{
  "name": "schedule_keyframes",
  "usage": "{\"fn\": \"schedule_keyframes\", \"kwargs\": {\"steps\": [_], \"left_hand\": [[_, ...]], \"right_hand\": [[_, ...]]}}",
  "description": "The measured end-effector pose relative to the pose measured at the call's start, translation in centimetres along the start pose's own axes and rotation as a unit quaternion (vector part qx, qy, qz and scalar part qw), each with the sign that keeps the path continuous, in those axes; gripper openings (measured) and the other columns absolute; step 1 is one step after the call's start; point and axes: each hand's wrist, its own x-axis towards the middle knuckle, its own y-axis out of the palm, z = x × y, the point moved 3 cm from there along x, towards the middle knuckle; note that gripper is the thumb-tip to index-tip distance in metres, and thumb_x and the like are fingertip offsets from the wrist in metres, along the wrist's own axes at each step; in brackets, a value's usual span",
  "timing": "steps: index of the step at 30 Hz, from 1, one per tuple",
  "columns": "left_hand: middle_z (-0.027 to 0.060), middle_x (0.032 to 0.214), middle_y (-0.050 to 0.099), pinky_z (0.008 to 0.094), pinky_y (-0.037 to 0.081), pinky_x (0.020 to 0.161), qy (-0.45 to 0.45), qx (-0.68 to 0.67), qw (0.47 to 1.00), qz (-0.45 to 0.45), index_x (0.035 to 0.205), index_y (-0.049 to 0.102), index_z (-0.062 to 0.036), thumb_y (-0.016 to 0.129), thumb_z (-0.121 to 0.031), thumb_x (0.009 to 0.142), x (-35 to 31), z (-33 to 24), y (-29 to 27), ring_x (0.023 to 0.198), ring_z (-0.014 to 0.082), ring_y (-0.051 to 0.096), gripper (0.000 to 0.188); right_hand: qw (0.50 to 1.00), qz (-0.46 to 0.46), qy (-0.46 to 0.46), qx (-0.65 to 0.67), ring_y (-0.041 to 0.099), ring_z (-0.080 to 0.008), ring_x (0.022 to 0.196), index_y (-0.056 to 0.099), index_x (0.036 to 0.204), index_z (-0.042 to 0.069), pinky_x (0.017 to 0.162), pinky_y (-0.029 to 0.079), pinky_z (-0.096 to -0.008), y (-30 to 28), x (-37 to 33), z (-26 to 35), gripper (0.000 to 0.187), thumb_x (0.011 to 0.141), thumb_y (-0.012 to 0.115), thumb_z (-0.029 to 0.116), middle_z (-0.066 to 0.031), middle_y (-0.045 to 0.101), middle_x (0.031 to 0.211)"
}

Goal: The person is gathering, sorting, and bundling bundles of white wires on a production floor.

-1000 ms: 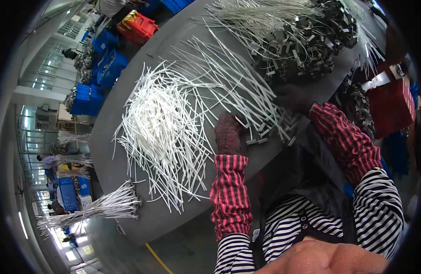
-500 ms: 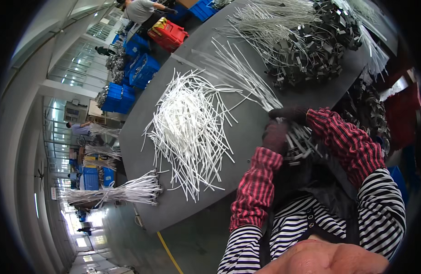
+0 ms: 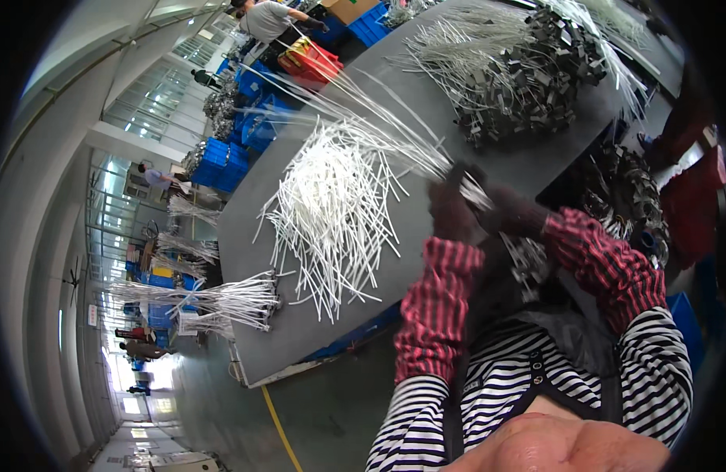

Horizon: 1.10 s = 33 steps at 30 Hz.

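Note:
Both my hands wear dark gloves with red checked sleeve covers. My left hand (image 3: 449, 211) and my right hand (image 3: 508, 211) are closed together on a bundle of long white strips (image 3: 363, 102), lifted off the dark grey table (image 3: 253, 315) and fanning up to the left. Just left of my hands lies a loose heap of white strips (image 3: 331, 204) on the table. Small dark metal clips (image 3: 528, 263) hang below my right hand.
A big pile of dark clips with white strips (image 3: 520, 71) sits at the table's far right. A tied white bundle (image 3: 221, 303) lies at the near left corner. Blue crates (image 3: 221, 157) and a red crate (image 3: 312, 59) stand beyond. A person (image 3: 272, 16) works at the far end.
My hands came together and lifted a bundle of white strips off the table, toward my body. The view has swung so the table appears further left.

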Motion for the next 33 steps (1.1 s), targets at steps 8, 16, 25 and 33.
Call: {"fn": "schedule_keyframes", "kwargs": {"steps": [8, 16, 25, 33], "left_hand": [[0.0125, 0.111, 0.065, 0.037, 0.055, 0.088, 0.32, 0.034, 0.944, 0.07, 0.12, 0.058, -0.0043, 0.075, -0.011, 0.082, 1.8, -17.0, 6.1, 0.099, 0.0269, 0.065, 0.042], [0.011, 0.133, 0.058, 0.0358, 0.047, 0.101, 0.482, 0.348, 0.794, 0.129, 0.135, 0.055, -0.0123, 0.063, 0.001, 0.085, 2.9, -18.2, 4.7, 0.122, 0.0278, 0.057, 0.052], [0.0032, 0.074, 0.061, 0.0256, 0.051, 0.053, 0.435, 0.155, 0.867, 0.186, 0.1, 0.059, -0.0057, 0.073, -0.027, 0.087, 1.6, -23.7, 12.2, 0.06, 0.0117, 0.06, 0.029], [0.0026, 0.066, 0.057, 0.0263, 0.041, 0.046, 0.322, 0.156, 0.922, 0.147, 0.083, 0.061, -0.0037, 0.069, -0.014, 0.085, 5.5, -22.3, 11.3, 0.053, 0.0132, 0.052, 0.014]], "right_hand": [[0.959, -0.131, -0.23, -0.104, 0.067, -0.0247, 0.083, 0.056, 0.117, 0.003, 0.074, 0.055, -0.0389, -5.5, 5.7, 11.4, 0.047, 0.079, 0.076, 0.024, -0.017, 0.066, 0.091], [0.967, -0.135, -0.216, -0.027, 0.063, -0.0279, 0.11, 0.047, 0.136, 0.003, 0.096, 0.048, -0.0373, -7.3, 9.8, 12.5, 0.085, 0.069, 0.085, 0.039, -0.019, 0.064, 0.119], [0.981, 0.144, -0.125, -0.047, 0.06, -0.0284, 0.114, 0.041, 0.138, 0.006, 0.093, 0.051, -0.0348, -12.0, 12.0, 20.5, 0.068, 0.083, 0.072, 0.032, -0.0262, 0.057, 0.125], [0.969, 0.019, -0.246, 0.023, 0.063, -0.025, 0.106, 0.05, 0.129, 0.003, 0.089, 0.052, -0.0348, -7.9, 13.1, 18.8, 0.056, 0.085, 0.072, 0.029, -0.0204, 0.063, 0.115]]}}
